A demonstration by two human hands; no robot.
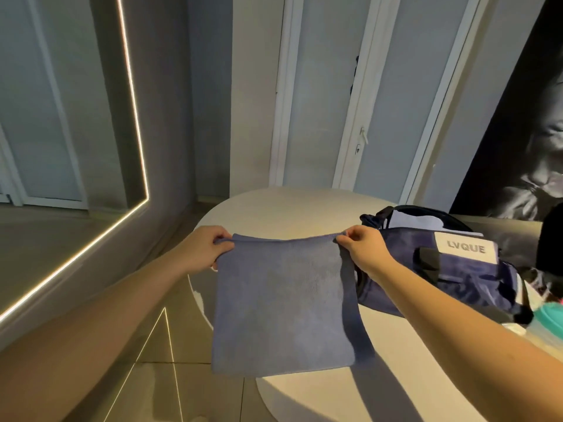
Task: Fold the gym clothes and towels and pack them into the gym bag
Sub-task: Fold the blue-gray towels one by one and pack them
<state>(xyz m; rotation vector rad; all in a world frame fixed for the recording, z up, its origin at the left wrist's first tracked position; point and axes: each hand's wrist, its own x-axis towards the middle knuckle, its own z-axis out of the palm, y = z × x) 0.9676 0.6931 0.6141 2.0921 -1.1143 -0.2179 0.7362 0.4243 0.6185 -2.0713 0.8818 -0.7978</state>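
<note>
A grey-blue towel (283, 306) hangs doubled over in the air above the left part of a round white table (274, 208). My left hand (204, 249) pinches its top left corner. At the top right corner my right hand (365, 249) pinches the folded edge. The towel's lower edge hangs in front of the table's rim. To the right on the table lies a navy gym bag (457, 278) with a white label reading LVQUE. Its top is open and a pale cloth (417, 222) shows inside.
A teal-lidded container (548, 321) stands at the table's right edge behind the bag. A mirror with a lit strip (134, 123) leans on the left wall. White doors (350, 117) rise behind the table. Tiled floor lies below left.
</note>
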